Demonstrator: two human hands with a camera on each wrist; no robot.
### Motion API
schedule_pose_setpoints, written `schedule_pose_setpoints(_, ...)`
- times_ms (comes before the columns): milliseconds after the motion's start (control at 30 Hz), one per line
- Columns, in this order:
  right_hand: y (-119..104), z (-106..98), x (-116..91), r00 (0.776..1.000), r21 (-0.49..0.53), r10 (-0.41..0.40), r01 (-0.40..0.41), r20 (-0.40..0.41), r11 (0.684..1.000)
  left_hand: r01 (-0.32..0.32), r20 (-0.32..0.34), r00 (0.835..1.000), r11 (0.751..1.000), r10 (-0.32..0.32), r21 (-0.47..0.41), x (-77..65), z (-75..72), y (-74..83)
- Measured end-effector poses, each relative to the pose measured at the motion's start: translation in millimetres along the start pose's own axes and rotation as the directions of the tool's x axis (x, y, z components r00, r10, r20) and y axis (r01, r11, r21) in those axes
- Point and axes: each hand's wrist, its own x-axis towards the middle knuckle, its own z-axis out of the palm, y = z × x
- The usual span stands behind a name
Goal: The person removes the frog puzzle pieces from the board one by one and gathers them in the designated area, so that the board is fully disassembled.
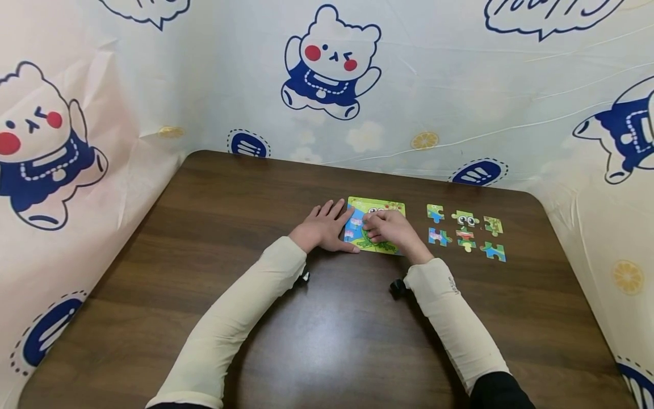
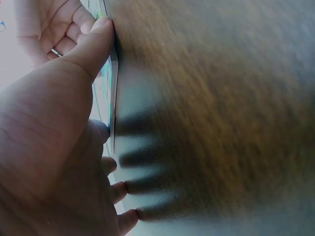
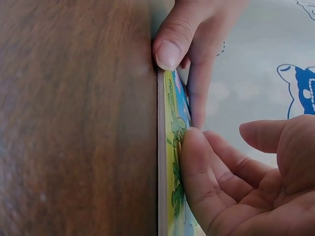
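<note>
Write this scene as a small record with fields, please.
main object: flat rectangular cartoon-picture board, on brown wood-grained table
left: bare left hand, fingers spread, thumb at the board's near left corner
right: bare right hand over the board, fingers touching its picture
beside: six small colourful jigsaw pieces, two rows of three, right of the board
backdrop: bear-printed pale sheet

The puzzle (image 1: 359, 213) is green and blue, like the pieces (image 1: 465, 216) on its right; the bench (image 1: 322, 341), wood-grained brown; the far curtain (image 1: 434, 68), pale with blue-clad bears (image 1: 327, 88).
</note>
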Motion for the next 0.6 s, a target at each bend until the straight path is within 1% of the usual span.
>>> schedule_pose_setpoints(200, -5.2, 1.5, -2.9, 1.000, -0.024, -0.005, 0.005, -0.001, 1.000, -0.004, -0.003, 1.000, 1.000, 0.004, -0.004, -1.1, -0.1, -0.7)
schedule_pose_setpoints(367, -2.5, 2.3, -2.6, 1.000, -0.028, -0.027, 0.026, -0.011, 0.999, -0.009, -0.006, 1.000, 1.000, 0.009, 0.006, 0.2, -0.8, 0.2)
schedule_pose_setpoints(467, -0.2, 4.2, -0.7, 0.998, -0.081, -0.065, 0.063, -0.022, 0.995, -0.010, -0.007, 1.000, 1.000, 0.010, 0.004, 0.7, -0.8, 0.3)
schedule_pose_setpoints(600, 0.7, 6.8, 0.9, 0.991, -0.185, -0.124, 0.115, -0.040, 0.976, -0.005, -0.007, 1.000, 1.000, 0.005, -0.001, 0.8, 0.3, -0.5)
